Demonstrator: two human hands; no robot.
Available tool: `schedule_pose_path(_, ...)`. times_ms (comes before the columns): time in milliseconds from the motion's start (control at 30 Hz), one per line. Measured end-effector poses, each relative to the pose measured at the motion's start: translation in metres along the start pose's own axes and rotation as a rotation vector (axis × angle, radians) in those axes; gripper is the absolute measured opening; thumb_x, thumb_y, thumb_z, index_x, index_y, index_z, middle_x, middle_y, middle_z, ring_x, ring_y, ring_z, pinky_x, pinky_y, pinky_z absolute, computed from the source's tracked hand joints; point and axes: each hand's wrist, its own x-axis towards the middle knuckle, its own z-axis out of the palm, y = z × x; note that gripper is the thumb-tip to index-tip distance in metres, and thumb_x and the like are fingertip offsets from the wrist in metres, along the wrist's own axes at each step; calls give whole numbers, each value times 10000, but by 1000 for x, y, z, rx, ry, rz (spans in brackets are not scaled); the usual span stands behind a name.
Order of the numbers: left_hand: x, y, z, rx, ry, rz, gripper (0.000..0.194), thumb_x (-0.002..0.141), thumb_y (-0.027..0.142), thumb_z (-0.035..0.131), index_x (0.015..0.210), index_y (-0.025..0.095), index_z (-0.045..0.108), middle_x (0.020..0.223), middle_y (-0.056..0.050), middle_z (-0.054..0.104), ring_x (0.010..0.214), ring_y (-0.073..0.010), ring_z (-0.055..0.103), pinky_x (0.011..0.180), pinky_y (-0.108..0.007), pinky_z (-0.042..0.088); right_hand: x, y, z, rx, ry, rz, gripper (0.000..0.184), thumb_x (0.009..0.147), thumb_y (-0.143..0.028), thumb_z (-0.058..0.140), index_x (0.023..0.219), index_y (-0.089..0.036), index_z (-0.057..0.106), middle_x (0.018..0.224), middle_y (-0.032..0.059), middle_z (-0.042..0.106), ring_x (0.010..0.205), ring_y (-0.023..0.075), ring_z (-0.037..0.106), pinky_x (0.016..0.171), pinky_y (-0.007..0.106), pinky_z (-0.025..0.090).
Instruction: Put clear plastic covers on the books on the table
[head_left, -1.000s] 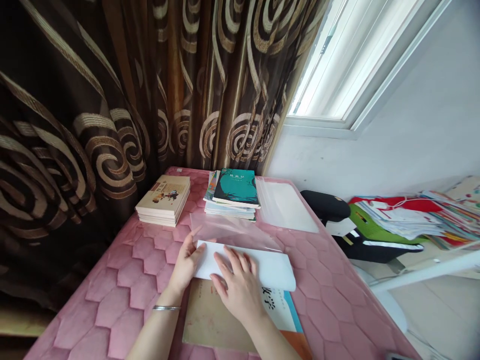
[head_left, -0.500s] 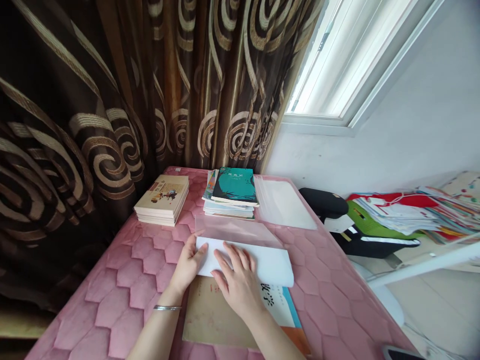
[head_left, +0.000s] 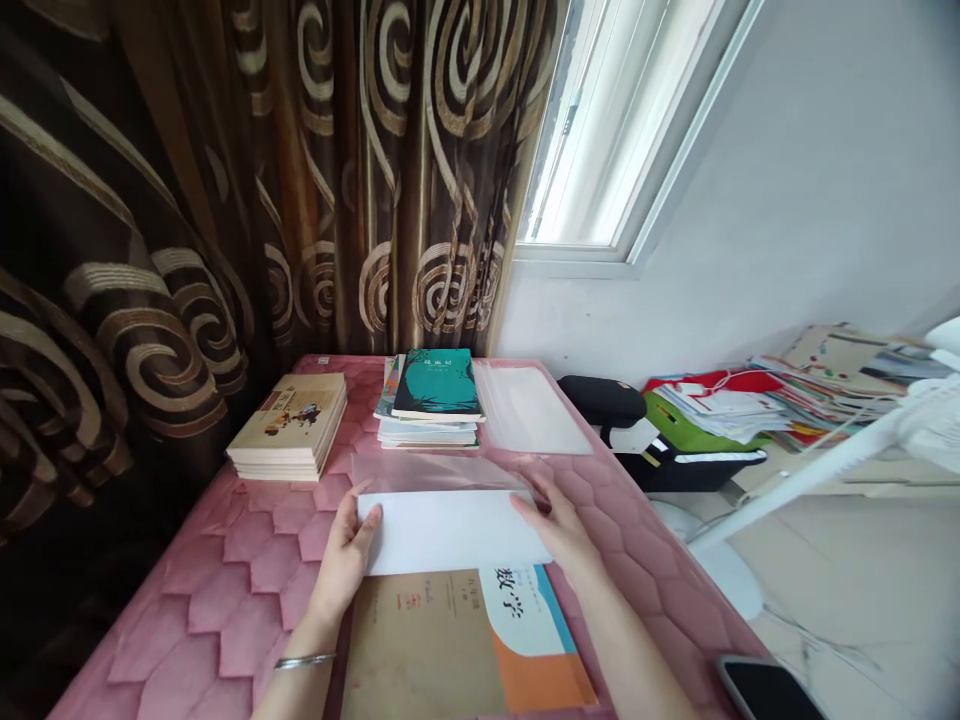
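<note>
A textbook (head_left: 450,650) with a tan, white and orange cover lies at the near edge of the pink quilted table (head_left: 247,560). Across its top edge lies a folded white flap (head_left: 450,530), with a clear plastic sheet (head_left: 435,470) spread just behind it. My left hand (head_left: 345,560) rests at the flap's left end, fingers stretched out and thumb on the paper. At the flap's right end my right hand (head_left: 559,525) lies flat with the fingers spread, pressing the corner.
Two book stacks stand at the back: a beige one (head_left: 289,425) on the left, a teal-topped one (head_left: 431,400) in the middle. More clear sheets (head_left: 529,410) lie right of them. A dark phone (head_left: 765,690) lies at the near right corner. Patterned curtain behind; cluttered papers (head_left: 750,400) to the right.
My right hand has slid from the middle of the white flap to its right end. The left hand stays at the left end. The view has shifted, bringing more of the book into sight.
</note>
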Motion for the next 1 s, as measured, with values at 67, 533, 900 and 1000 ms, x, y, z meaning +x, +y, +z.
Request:
schedule_pose_path(67,-1,4,1,-22,-35,-30,501,795,444,650,1241,261,514,1143,-39,616,964,-159,595,826,-250,478,1,6,-3,236,-59,195,506,637,-408,784,1102,-253,657,1100,59,688,972,264,652,723,346,547)
schedule_pose_path(533,3,2,8,120,91,20,467,672,554,721,921,191,564,821,-9,637,710,-142,570,614,-214,448,-10,-19,-5,392,-36,138,672,579,-417,830,1174,-191,612,898,58,731,730,199,650,590,274,497)
schedule_pose_path(900,1,5,11,170,122,89,415,699,562,686,878,205,575,819,-23,640,753,-168,573,631,-235,440,-13,-15,-4,475,-43,220,569,568,-424,830,1073,-210,676,811,33,710,669,200,629,537,278,466)
schedule_pose_path(1000,1,3,10,173,126,114,385,715,543,681,872,207,577,812,-17,634,746,-160,567,633,-231,435,-13,-17,-5,495,-51,264,464,550,-436,833,934,-206,712,750,24,693,603,185,599,494,268,438)
